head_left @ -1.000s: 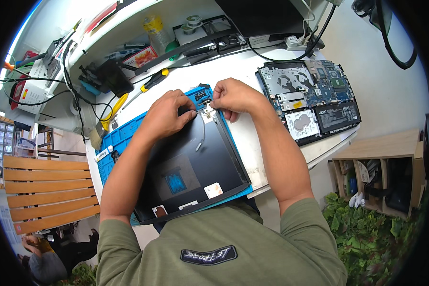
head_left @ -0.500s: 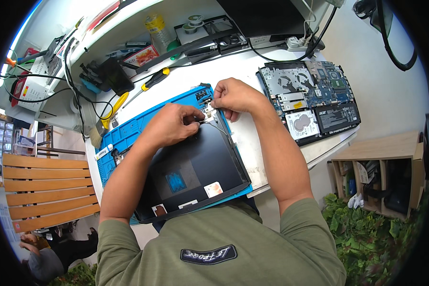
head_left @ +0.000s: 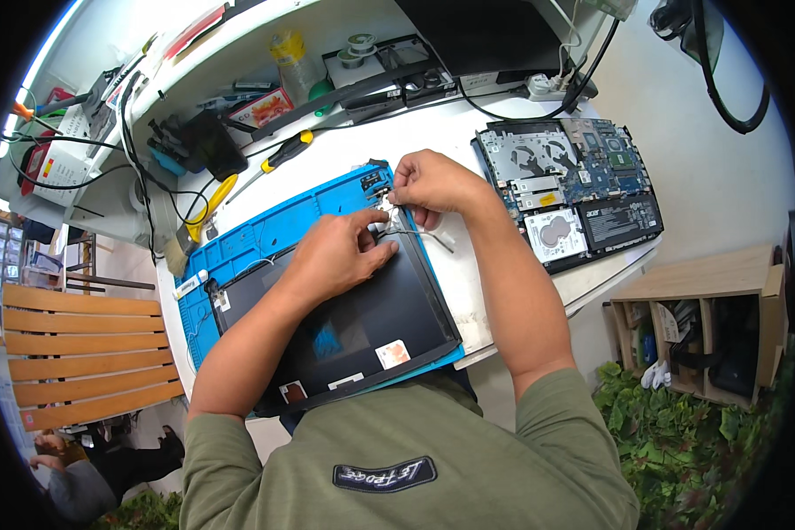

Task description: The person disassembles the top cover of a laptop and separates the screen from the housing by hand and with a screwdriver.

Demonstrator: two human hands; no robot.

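A black laptop lid panel (head_left: 389, 309) lies on a blue repair mat (head_left: 305, 208), close against my body. At its far right corner sits a small silver hinge piece (head_left: 382, 201). My left hand (head_left: 343, 254) is open over that corner, its index fingertip by the hinge and its thumb apart, above the panel. The fingers of my right hand (head_left: 435, 190) are pinched together at the hinge's right side; what is between them is hidden. A thin grey cable (head_left: 428, 235) runs from the corner and sticks out past the panel's right edge.
An opened laptop base (head_left: 574, 190) lies to the right on the white table (head_left: 362, 141). Behind the mat are a yellow-black screwdriver (head_left: 287, 152), yellow-handled pliers (head_left: 214, 201) and a brush (head_left: 177, 256). Black cables (head_left: 124, 132) hang at the left. A dark monitor (head_left: 481, 35) stands behind.
My left hand has drawn back a little toward me, thumb and index spreading. The grey cable, earlier along the panel's edge, now points out to the right. My right hand stays at the corner.
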